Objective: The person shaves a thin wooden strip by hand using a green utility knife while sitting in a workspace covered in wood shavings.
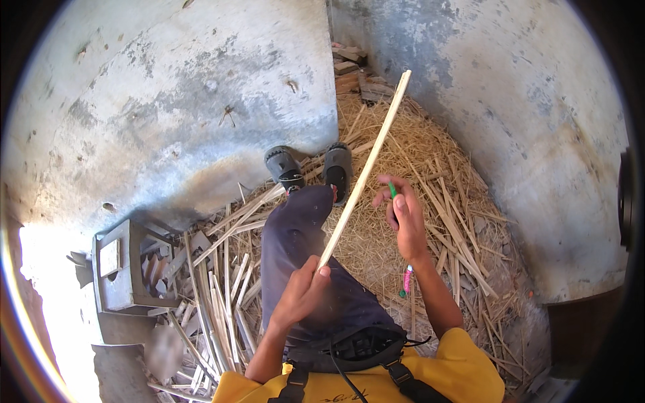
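My left hand is closed round the near end of a long, pale wooden strip. The strip slants up and away over my legs, its far end toward the right-hand wall. To the right of the strip, my right hand is raised and apart from it, curled about a small green object. Only a short green piece shows between thumb and fingers, so its kind cannot be made out. Beneath both hands are my dark trousers and a floor covered in straw-like shavings.
Loose wooden strips lie heaped at the left, and more strips lie at the right. A grey box-like stand is at the left. Worn walls close in ahead. A pink and green item lies near my right forearm.
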`<state>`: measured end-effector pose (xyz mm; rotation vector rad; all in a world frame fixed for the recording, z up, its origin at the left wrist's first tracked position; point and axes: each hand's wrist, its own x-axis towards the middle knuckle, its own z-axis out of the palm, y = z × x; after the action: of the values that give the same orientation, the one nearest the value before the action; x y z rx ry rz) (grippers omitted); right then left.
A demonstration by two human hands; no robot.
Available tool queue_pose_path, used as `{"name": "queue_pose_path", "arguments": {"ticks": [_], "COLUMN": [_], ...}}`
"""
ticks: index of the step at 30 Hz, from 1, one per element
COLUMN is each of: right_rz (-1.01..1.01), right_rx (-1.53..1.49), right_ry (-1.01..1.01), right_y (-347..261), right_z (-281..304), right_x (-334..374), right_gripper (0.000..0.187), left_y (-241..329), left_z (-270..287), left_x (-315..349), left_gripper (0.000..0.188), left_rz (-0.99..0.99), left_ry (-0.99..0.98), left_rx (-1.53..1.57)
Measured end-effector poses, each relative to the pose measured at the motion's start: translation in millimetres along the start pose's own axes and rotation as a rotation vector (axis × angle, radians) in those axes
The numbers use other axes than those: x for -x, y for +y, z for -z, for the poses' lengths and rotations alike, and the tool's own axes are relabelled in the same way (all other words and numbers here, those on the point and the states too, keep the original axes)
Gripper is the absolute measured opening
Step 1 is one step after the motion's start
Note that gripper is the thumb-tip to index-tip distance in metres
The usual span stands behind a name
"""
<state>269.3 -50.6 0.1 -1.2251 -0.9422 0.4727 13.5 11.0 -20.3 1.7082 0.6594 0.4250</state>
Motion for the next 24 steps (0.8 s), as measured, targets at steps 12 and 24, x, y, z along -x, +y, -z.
{"name": "queue_pose_path", "arguments": {"ticks": [12, 24], "right_rz": [0.463, 0.437], "right_rx": [0.608, 0.582], "right_ry": [-0.239, -0.243], "right_y": [-8.2, 1.7], "right_z": [-13.0, -23.0], "right_x": [34.7, 46.4], "right_gripper": [0.03, 0.031], "left_y": [25.3, 29.2], "left_z": [-0.3, -0.1], "left_x": [-6.3, -8.7], "left_gripper": [0.031, 0.033], "left_rz": [0.042, -0.015], "left_ry": [0.061, 0.056], "left_rx": [-0.113, -0.104]}}
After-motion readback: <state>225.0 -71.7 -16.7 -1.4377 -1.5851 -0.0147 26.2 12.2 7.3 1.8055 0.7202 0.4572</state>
